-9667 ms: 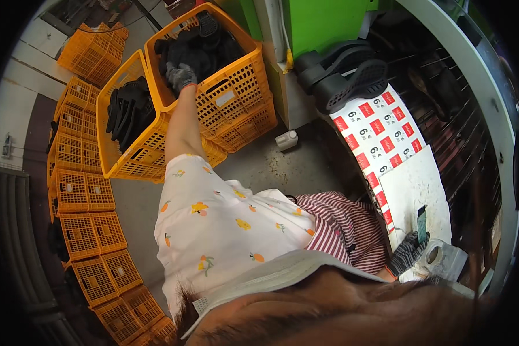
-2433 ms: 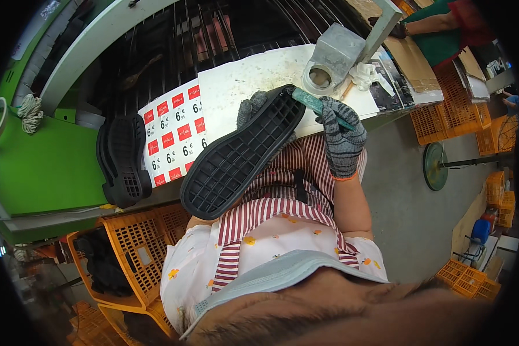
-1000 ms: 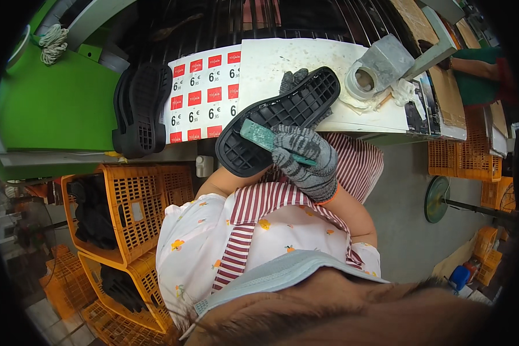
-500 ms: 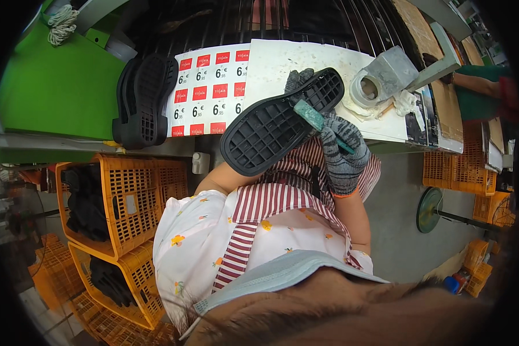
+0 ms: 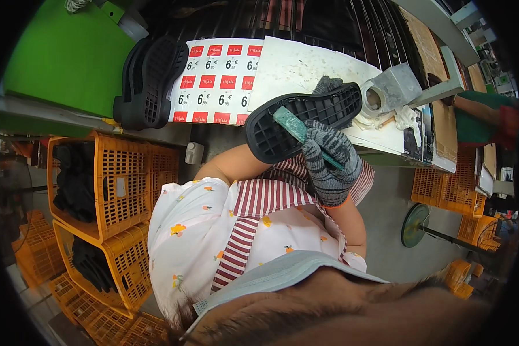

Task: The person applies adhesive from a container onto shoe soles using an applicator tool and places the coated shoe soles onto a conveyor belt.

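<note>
A black shoe sole (image 5: 334, 105) is held tilted in front of me, its gridded inner face turned up. My left hand (image 5: 328, 85), in a grey knit glove, grips it from behind; only some fingertips show past the far edge, and the rest is hidden. In a matching glove, my right hand (image 5: 332, 161) closes round the thin green handle of a brush (image 5: 291, 123). The flat green head of this brush lies over the broad left part of the sole. Whether its bristles touch the grid, I cannot tell.
Several black soles (image 5: 153, 86) stand on the bench at left, beside a printed label sheet (image 5: 213, 86). A white board (image 5: 297, 66) lies behind my hands, with a clear plastic container (image 5: 395, 86) at its right. Orange crates (image 5: 124, 184) holding black pieces are stacked lower left.
The brush has moved from the sole's middle toward its broad left part, my right hand going with it. The sole sits slightly lower and further right. The whole view has shifted a little.
</note>
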Demonstrator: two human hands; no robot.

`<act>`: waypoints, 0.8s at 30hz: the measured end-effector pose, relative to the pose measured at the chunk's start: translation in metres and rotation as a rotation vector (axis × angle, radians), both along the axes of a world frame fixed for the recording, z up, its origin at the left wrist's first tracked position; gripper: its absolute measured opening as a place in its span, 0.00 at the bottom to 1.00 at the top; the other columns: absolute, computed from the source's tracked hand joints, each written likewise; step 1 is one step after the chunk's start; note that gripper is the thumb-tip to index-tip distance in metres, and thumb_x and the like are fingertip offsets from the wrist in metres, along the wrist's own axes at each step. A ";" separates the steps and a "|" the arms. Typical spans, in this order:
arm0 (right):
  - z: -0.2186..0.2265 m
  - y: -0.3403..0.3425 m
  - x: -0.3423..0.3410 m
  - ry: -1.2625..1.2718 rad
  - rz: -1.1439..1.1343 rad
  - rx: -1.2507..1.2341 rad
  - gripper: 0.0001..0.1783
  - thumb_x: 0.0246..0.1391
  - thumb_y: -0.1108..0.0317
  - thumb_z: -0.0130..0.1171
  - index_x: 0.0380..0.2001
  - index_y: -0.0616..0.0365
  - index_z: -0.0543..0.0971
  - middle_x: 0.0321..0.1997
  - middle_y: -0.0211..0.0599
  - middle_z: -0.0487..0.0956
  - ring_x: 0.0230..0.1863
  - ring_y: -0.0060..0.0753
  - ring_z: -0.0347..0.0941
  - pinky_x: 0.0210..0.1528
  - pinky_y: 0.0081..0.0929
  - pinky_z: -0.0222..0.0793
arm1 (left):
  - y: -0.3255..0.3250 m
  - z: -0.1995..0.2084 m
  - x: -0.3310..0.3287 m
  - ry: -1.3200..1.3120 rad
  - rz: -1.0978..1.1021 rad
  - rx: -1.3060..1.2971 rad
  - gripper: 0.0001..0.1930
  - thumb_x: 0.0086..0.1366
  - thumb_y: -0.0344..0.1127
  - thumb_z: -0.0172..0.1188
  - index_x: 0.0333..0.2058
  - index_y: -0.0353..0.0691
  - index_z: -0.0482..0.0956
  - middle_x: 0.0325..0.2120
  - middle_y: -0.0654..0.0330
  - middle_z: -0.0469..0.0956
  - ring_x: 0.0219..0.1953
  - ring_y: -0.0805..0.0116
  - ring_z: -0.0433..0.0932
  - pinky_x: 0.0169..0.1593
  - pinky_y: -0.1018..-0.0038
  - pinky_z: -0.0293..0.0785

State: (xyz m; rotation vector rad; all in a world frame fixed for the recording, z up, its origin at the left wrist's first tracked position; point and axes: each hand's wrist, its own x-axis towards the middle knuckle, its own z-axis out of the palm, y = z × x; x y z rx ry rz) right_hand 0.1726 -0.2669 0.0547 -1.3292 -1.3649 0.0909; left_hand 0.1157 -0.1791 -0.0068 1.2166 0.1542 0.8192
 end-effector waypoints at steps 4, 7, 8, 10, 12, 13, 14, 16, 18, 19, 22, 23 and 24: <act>0.002 -0.002 -0.003 -0.070 0.012 0.005 0.11 0.39 0.72 0.64 0.30 0.60 0.77 0.32 0.40 0.77 0.33 0.38 0.74 0.38 0.28 0.70 | 0.000 -0.002 0.006 -0.042 -0.027 -0.049 0.20 0.60 0.41 0.49 0.51 0.48 0.64 0.50 0.58 0.66 0.52 0.65 0.65 0.53 0.70 0.62; 0.005 -0.002 -0.005 -0.086 0.046 -0.004 0.11 0.39 0.72 0.64 0.30 0.59 0.77 0.32 0.40 0.77 0.33 0.38 0.74 0.38 0.29 0.70 | -0.001 -0.003 0.008 -0.070 -0.039 -0.075 0.20 0.60 0.41 0.48 0.51 0.48 0.64 0.50 0.58 0.66 0.52 0.66 0.65 0.53 0.70 0.62; 0.005 -0.002 -0.007 -0.095 0.065 0.001 0.12 0.39 0.71 0.64 0.30 0.59 0.77 0.32 0.40 0.77 0.33 0.39 0.74 0.38 0.29 0.70 | -0.001 -0.004 0.009 -0.078 -0.044 -0.089 0.20 0.60 0.41 0.48 0.51 0.48 0.64 0.50 0.58 0.65 0.52 0.66 0.65 0.54 0.70 0.62; 0.008 -0.001 -0.008 -0.108 0.088 0.007 0.12 0.38 0.71 0.65 0.31 0.59 0.77 0.32 0.40 0.77 0.33 0.39 0.74 0.38 0.29 0.70 | -0.001 -0.004 0.010 -0.095 -0.055 -0.110 0.20 0.60 0.41 0.48 0.51 0.48 0.64 0.50 0.58 0.65 0.52 0.66 0.65 0.54 0.71 0.62; 0.011 0.000 -0.008 -0.150 0.119 0.012 0.13 0.38 0.71 0.65 0.31 0.59 0.76 0.32 0.40 0.77 0.33 0.39 0.74 0.38 0.29 0.70 | -0.002 -0.004 0.010 -0.117 -0.070 -0.135 0.20 0.61 0.40 0.47 0.52 0.48 0.63 0.51 0.58 0.65 0.52 0.66 0.64 0.54 0.71 0.62; 0.015 -0.001 -0.008 -0.153 0.122 0.013 0.13 0.38 0.71 0.65 0.31 0.59 0.76 0.32 0.40 0.77 0.33 0.39 0.74 0.38 0.29 0.70 | -0.003 -0.004 0.011 -0.127 -0.082 -0.146 0.20 0.61 0.40 0.47 0.52 0.48 0.63 0.51 0.58 0.65 0.52 0.66 0.64 0.54 0.71 0.62; 0.020 -0.001 -0.009 -0.194 0.120 -0.006 0.11 0.40 0.73 0.62 0.31 0.61 0.76 0.33 0.41 0.77 0.35 0.38 0.74 0.40 0.28 0.69 | -0.003 -0.004 0.012 -0.141 -0.093 -0.160 0.20 0.61 0.40 0.47 0.52 0.48 0.63 0.51 0.58 0.65 0.52 0.66 0.64 0.54 0.71 0.62; 0.023 -0.001 -0.009 -0.239 0.123 -0.023 0.09 0.43 0.75 0.59 0.31 0.63 0.75 0.34 0.43 0.77 0.36 0.38 0.74 0.41 0.28 0.68 | -0.003 -0.006 0.013 -0.163 -0.117 -0.192 0.20 0.61 0.40 0.46 0.52 0.47 0.63 0.51 0.58 0.65 0.52 0.66 0.64 0.54 0.71 0.62; 0.021 0.002 -0.007 -0.196 0.146 -0.006 0.10 0.42 0.74 0.60 0.31 0.62 0.76 0.33 0.42 0.77 0.35 0.38 0.74 0.41 0.28 0.68 | -0.002 -0.009 0.014 -0.193 -0.142 -0.229 0.20 0.61 0.40 0.46 0.52 0.47 0.62 0.51 0.58 0.65 0.53 0.66 0.64 0.54 0.71 0.61; 0.022 0.002 -0.007 -0.200 0.152 -0.005 0.10 0.42 0.74 0.60 0.31 0.62 0.76 0.33 0.42 0.77 0.35 0.38 0.74 0.41 0.28 0.68 | -0.002 -0.008 0.014 -0.208 -0.156 -0.248 0.20 0.61 0.40 0.46 0.52 0.47 0.62 0.51 0.58 0.64 0.53 0.67 0.64 0.54 0.71 0.61; 0.025 0.004 -0.006 -0.212 0.154 -0.018 0.10 0.42 0.74 0.60 0.32 0.62 0.76 0.33 0.42 0.77 0.35 0.37 0.74 0.41 0.27 0.68 | -0.001 -0.008 0.016 -0.259 -0.203 -0.313 0.20 0.62 0.40 0.45 0.52 0.47 0.62 0.51 0.58 0.64 0.53 0.67 0.64 0.54 0.71 0.61; 0.026 0.004 -0.004 -0.225 0.153 -0.020 0.10 0.42 0.74 0.60 0.32 0.62 0.76 0.33 0.42 0.77 0.35 0.37 0.74 0.41 0.27 0.68 | -0.001 -0.009 0.017 -0.283 -0.225 -0.342 0.20 0.62 0.39 0.45 0.52 0.47 0.62 0.51 0.58 0.64 0.53 0.67 0.64 0.55 0.71 0.61; 0.027 0.005 -0.003 -0.238 0.152 -0.021 0.10 0.42 0.74 0.60 0.32 0.62 0.76 0.33 0.42 0.77 0.35 0.37 0.74 0.40 0.26 0.68 | -0.002 -0.010 0.018 -0.303 -0.249 -0.368 0.20 0.62 0.39 0.45 0.53 0.47 0.61 0.51 0.58 0.64 0.53 0.67 0.64 0.55 0.71 0.61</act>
